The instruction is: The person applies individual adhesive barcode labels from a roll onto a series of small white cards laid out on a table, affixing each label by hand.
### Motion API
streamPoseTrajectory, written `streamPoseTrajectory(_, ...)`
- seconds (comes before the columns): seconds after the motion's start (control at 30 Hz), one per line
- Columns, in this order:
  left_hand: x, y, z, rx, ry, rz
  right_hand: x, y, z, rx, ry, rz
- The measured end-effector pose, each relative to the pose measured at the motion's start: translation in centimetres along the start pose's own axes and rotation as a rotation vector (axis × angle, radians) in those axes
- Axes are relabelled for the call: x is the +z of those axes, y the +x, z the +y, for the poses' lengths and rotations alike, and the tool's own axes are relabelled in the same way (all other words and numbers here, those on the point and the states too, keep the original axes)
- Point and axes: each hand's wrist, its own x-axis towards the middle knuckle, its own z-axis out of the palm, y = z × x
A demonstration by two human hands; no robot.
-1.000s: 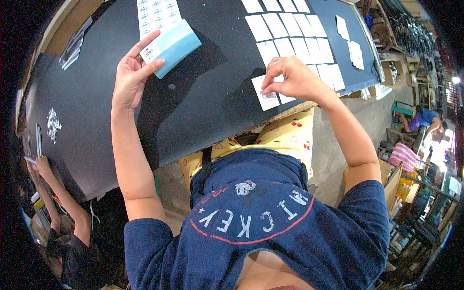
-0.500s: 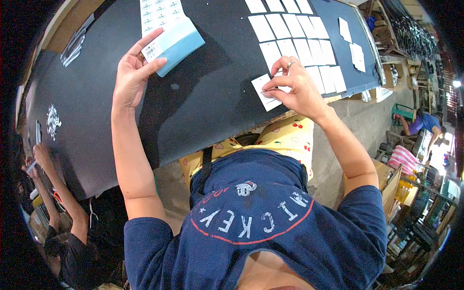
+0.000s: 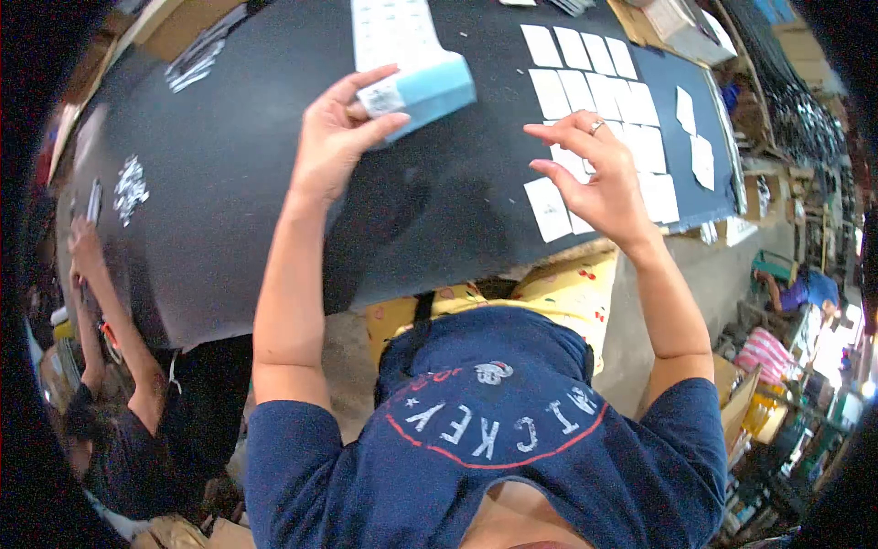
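My left hand point(image 3: 337, 137) is closed on a strip of printed labels point(image 3: 434, 91), pinched between thumb and fingers. Its blue backing is folded over, and a barcode label shows at the near end. The white label side runs away over the table. My right hand point(image 3: 605, 174) hovers over rows of white cards point(image 3: 551, 95), thumb and forefinger apart with nothing visible between them. Beneath its thumb lies the nearest left card point(image 3: 547, 209), which bears a small dark mark or label. My hand covers part of the cards behind it.
Two stacks or groups of white cards point(image 3: 701, 162) lie at the right on the black table point(image 3: 229, 247). A pile of small white pieces point(image 3: 131, 190) sits at left, near a co-worker's hands point(image 3: 87, 247). Dark strips point(image 3: 206, 50) and a box point(image 3: 677, 27) are farther back.
My right hand has lifted off the near-left card, and its fingers have spread. My left hand still holds the label strip. The whole view has shifted, so the table appears farther right.
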Motion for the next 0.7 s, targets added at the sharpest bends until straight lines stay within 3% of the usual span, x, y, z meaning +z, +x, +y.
streamPoseTrajectory(0.17, 0.0, 0.0, -0.2, 0.041, 0.077, 0.016, 3.0, 5.6, -2.7, -0.270, -0.016, 0.106)
streamPoseTrajectory(0.4, -0.2, 0.1, -0.7, 0.031, 0.145, -0.004, 7.4, 10.0, -3.6, -0.359, -0.129, 0.070)
streamPoseTrajectory(0.7, 0.0, -0.2, -0.4, 0.060, 0.189, 0.028, 7.7, 10.5, -4.4, -0.375, -0.263, -0.003)
